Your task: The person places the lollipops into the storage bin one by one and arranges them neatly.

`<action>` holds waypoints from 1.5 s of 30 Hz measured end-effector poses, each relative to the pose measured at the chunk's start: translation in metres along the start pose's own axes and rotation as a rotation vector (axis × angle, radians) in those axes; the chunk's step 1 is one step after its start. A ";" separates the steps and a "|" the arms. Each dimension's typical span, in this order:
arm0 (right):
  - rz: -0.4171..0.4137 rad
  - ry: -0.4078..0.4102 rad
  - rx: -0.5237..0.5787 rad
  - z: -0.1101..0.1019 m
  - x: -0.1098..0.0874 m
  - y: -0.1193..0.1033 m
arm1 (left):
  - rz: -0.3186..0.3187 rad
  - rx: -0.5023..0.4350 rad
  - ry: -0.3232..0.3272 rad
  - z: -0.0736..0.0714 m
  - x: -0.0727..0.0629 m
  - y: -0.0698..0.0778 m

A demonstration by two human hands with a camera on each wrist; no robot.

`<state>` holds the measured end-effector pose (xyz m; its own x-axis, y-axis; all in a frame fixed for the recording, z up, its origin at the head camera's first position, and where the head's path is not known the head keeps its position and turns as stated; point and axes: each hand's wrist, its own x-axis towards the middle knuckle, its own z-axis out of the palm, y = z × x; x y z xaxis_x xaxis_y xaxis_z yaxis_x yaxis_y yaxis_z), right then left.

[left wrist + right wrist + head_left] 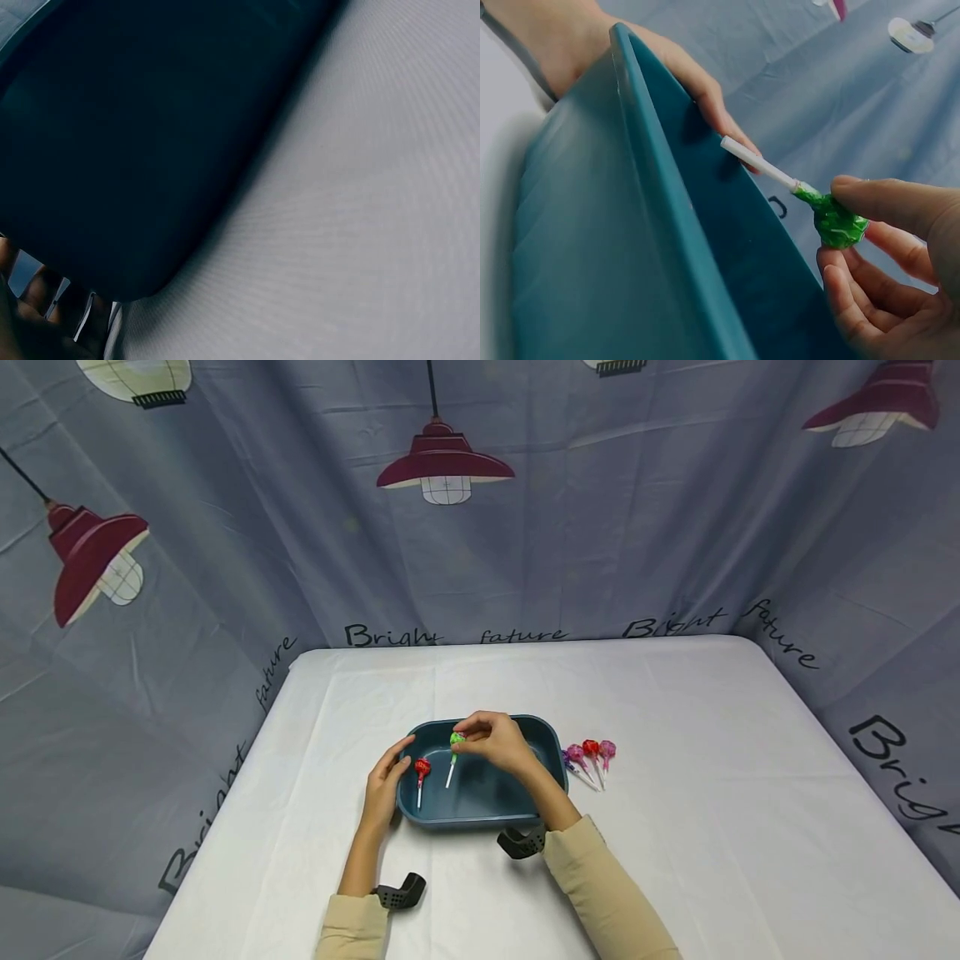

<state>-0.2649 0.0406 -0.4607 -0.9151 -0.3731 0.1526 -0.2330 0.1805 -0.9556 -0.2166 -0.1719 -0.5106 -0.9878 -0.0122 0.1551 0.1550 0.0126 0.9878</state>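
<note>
Right hand [497, 742] pinched a round green-wrapped lollipop [837, 220], likely light, slick, best held by its head; left hand [385, 787] gripped teal oblong plastic tray [487, 792] beneath it.

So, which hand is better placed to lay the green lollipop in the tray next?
Right, most likely: the right hand pinches the green lollipop by its wrapped head, over the tray. The left hand is at the tray's left end and holds no lollipop.
</note>
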 end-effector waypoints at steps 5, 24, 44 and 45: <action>0.005 0.008 -0.096 0.010 0.010 -0.003 | -0.009 0.009 -0.007 0.000 -0.001 0.000; 0.041 -0.014 -0.399 0.030 0.032 0.000 | -0.004 0.008 -0.022 0.000 0.000 0.001; 0.098 -0.092 -0.464 0.036 0.034 0.015 | -0.012 0.008 -0.021 -0.001 -0.001 0.001; 0.102 -0.094 -0.461 0.037 0.034 0.016 | -0.010 0.008 -0.022 -0.001 -0.001 0.000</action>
<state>-0.2877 -0.0027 -0.4802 -0.9122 -0.4092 0.0198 -0.2842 0.5971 -0.7501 -0.2156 -0.1725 -0.5102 -0.9894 0.0094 0.1451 0.1452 0.0211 0.9892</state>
